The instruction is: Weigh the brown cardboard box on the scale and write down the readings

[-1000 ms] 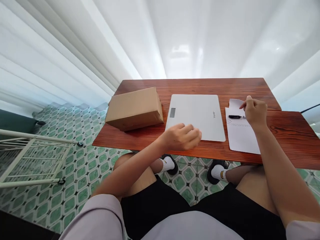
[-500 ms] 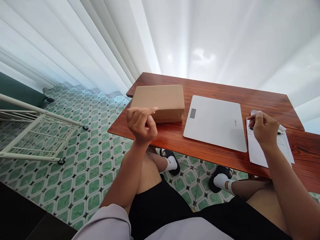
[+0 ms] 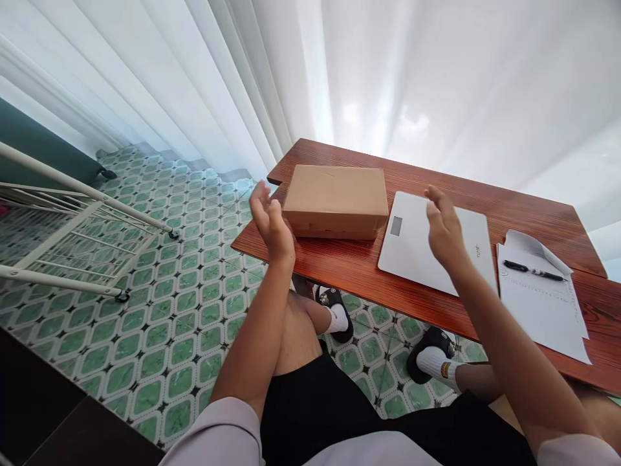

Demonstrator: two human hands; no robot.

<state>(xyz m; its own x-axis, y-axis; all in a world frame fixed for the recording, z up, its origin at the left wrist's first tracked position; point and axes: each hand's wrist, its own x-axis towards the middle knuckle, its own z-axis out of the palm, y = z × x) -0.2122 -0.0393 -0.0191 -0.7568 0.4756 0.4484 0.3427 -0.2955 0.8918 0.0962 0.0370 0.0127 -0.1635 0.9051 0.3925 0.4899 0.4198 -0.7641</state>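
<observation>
A closed brown cardboard box [image 3: 336,199] lies at the left end of a reddish wooden table [image 3: 354,265]. My left hand [image 3: 270,222] hovers open just left of the box, palm turned towards it, not touching. My right hand [image 3: 443,228] is open above a flat white scale [image 3: 417,246] to the right of the box, holding nothing. A black pen [image 3: 532,270] lies on a white sheet of paper [image 3: 543,304] at the right end of the table.
White curtains hang behind the table. A white metal rack [image 3: 63,239] stands on the green patterned tile floor at the left. My legs, black shorts and sandalled feet are under the table's near edge.
My right hand left the pen on the paper and moved left over the scale. My left hand swung from the scale's front to beside the box and opened. The view turned left.
</observation>
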